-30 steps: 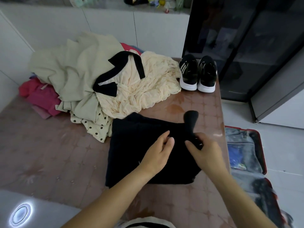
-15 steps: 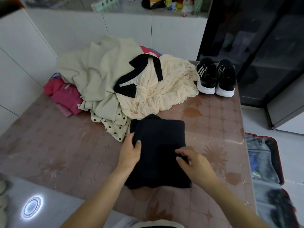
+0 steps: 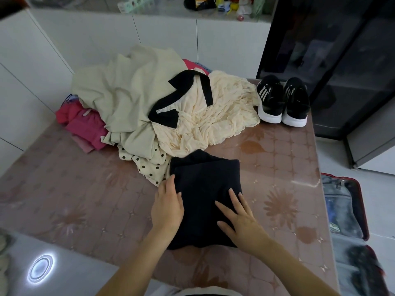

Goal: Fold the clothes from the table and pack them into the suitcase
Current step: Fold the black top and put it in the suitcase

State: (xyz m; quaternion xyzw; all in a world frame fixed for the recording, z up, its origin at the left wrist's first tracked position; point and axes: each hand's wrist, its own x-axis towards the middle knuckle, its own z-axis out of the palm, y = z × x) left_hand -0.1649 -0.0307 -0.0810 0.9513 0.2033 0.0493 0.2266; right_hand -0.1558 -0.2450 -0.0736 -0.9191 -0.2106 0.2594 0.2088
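L hand (image 3: 167, 208) & R hand (image 3: 239, 218), fingers flat, gripping nothing, press black top (image 3: 205, 180) near tabletop's (image 3: 85, 199) front edge, prob. setting fold.

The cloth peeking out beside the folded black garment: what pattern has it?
The cloth is cream with black dots; head view.

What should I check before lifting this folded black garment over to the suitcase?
1. Fold finished: ok. The black garment lies as a compact rectangle on the table.
2. Hands placed: ok. The left hand is at its left edge and the right hand lies flat on top.
3. Lifting grip: not ok. Neither hand is under the garment.
4. Clear of the pile: cannot tell. Its far left corner meets the polka-dot cloth.
5. Suitcase open: ok. It lies open on the floor to the right.
6. Room inside: cannot tell. It is blurred and partly cut off.
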